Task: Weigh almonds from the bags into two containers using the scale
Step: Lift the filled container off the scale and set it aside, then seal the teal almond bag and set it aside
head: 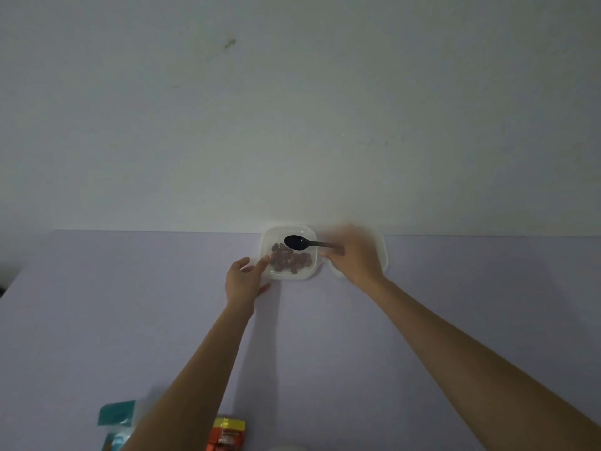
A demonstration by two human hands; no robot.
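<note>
Bags (117, 416), right hand (354, 255) gripping spoon (297, 243), left hand (245, 277) seemingly touching container (287, 277)

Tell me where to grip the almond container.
Take the almond container by its left wall, grip over the rim, coming from the left: the left hand lies there, while the spoon held by the right hand hangs over its right side. It is open-topped: keep it level.

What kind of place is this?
Probably a home tabletop: plain lavender table against a marked white wall, retail snack bags at the near edge, a black spoon over a plastic container of almonds.
</note>
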